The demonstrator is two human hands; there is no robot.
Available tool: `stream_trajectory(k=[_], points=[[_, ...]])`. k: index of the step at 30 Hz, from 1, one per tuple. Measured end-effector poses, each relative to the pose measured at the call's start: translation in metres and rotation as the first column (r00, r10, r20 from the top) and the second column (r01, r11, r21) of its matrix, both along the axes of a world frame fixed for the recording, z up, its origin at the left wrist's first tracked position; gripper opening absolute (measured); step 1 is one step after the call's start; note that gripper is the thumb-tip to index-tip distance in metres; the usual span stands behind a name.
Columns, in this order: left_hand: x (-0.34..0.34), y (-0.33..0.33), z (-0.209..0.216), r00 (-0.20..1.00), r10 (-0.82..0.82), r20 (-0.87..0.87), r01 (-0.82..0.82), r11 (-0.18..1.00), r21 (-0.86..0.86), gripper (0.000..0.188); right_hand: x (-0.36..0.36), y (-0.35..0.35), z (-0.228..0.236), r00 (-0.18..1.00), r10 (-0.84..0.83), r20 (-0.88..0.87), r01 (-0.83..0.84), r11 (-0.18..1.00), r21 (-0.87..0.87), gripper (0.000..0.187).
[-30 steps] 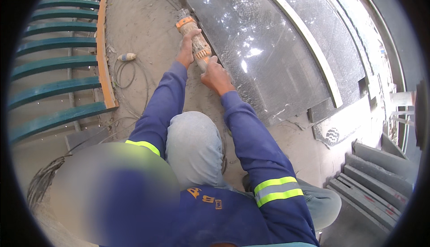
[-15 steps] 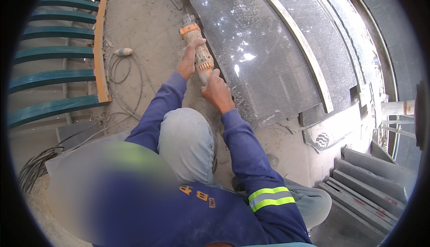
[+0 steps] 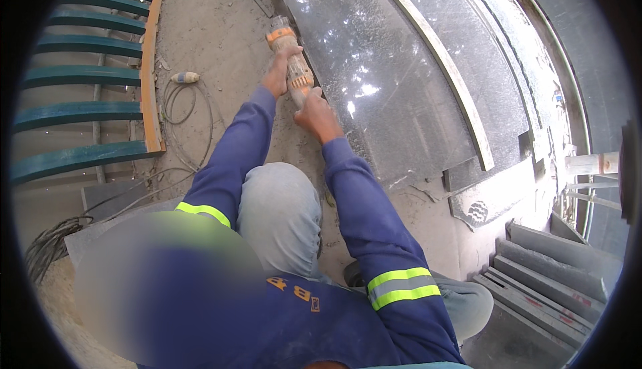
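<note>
A dusty orange and grey angle grinder [image 3: 298, 72] lies along the left edge of a dark, shiny stone slab [image 3: 394, 118]. My left hand [image 3: 278, 71] wraps its body just behind the orange collar at the head. Farther back, my right hand [image 3: 318, 116] is closed round the rear end of the grinder. The head points away from me, close to the slab's edge; whether its disc touches the stone is hidden.
A cable with a pale connector [image 3: 184, 77] curls on the dusty floor at left, beside a green-slatted rack [image 3: 87, 76] with an orange edge. Pale strips [image 3: 435, 48] cross the slabs. Several cut stone pieces [image 3: 548, 282] stand at lower right; coiled cable [image 3: 53, 243] lies lower left.
Both hands and the grinder have shifted slightly away from me and to the left along the slab's edge. My left arm reaches farther out, showing its yellow sleeve band.
</note>
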State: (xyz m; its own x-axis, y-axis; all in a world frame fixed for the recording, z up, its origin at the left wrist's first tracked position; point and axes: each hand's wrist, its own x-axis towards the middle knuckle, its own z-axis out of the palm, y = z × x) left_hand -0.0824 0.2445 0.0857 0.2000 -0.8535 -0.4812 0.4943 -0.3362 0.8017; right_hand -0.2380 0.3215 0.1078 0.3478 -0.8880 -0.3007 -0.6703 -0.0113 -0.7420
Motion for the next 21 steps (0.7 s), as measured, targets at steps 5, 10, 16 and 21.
stream_trajectory(k=[5,10,16,21], points=[[-0.021,0.029,0.006,1.000,0.018,0.008,-0.019,1.000,0.018,0.036,-0.017,0.029,0.004,0.998,0.014,-0.054,-0.013,1.000,0.017,0.045],[-0.021,0.031,0.006,0.999,0.045,-0.008,-0.045,0.999,0.029,0.033,-0.019,0.032,0.008,0.999,0.020,-0.045,-0.020,1.000,0.005,0.043],[0.000,-0.002,-0.003,1.000,0.010,0.021,-0.010,1.000,0.000,0.032,0.002,-0.003,-0.006,1.000,-0.004,0.028,0.004,1.000,0.012,0.045],[0.009,-0.012,-0.004,0.999,0.001,-0.033,-0.001,1.000,-0.012,0.031,0.009,-0.019,0.002,1.000,0.024,0.012,-0.024,0.999,0.025,0.049]])
